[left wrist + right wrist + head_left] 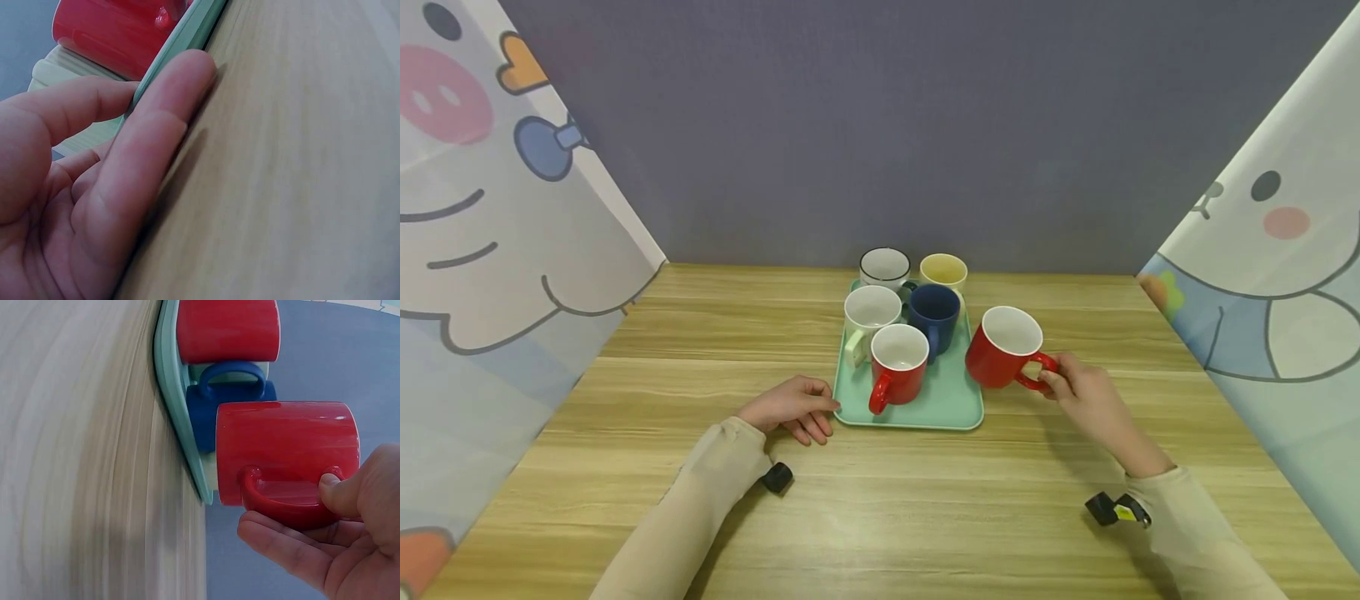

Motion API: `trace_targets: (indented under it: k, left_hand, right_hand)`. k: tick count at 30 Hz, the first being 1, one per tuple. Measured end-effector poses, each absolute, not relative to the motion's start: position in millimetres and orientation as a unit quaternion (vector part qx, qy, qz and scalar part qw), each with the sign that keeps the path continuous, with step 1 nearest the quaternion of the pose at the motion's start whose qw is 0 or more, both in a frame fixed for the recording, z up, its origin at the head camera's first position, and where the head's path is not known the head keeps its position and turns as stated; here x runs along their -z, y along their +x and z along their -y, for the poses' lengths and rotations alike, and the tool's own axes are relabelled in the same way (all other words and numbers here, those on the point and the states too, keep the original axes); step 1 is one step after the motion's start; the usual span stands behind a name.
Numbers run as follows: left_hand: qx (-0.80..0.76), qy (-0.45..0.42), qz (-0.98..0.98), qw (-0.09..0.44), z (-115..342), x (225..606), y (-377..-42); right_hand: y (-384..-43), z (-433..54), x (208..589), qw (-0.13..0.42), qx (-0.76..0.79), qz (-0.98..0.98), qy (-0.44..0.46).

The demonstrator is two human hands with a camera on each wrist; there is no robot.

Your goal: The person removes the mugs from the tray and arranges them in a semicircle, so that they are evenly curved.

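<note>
My right hand (1093, 404) pinches the handle of a red mug (1000, 350) with a white inside, between thumb and fingers. That mug is held up off the table, tilted a little, by the right edge of the mint green tray (951, 408). On the tray's front stands a second red mug (900, 375), its handle toward the front left. Behind it are a white mug (859, 321) with a pale green handle and a dark blue mug (206, 419). My left hand (793, 408) pinches the tray's front left edge, thumb on the rim, a finger along its outer side.
At the back of the tray stand a white mug (880, 268) with a black rim and a pale yellow mug (951, 275). The wooden table (925, 500) meets a grey panel (880, 133) behind, with cartoon-printed sheets (1277, 275) at both sides.
</note>
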State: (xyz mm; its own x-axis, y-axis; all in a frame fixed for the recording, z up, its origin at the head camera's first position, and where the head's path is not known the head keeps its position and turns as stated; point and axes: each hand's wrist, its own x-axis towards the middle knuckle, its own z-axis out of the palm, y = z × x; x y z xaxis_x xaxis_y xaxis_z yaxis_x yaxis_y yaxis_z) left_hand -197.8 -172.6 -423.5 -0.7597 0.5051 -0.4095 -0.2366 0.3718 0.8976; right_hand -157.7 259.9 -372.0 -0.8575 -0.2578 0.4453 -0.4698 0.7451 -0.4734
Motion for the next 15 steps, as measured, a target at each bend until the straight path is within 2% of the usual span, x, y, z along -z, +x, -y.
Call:
trace_targets:
  k: [15]
  left_hand:
    - [-0.553, 0.087, -0.759, 0.332, 171, 422, -196]
  right_hand:
    - [-170, -277, 381, 0.192, -0.26, 0.93, 0.177]
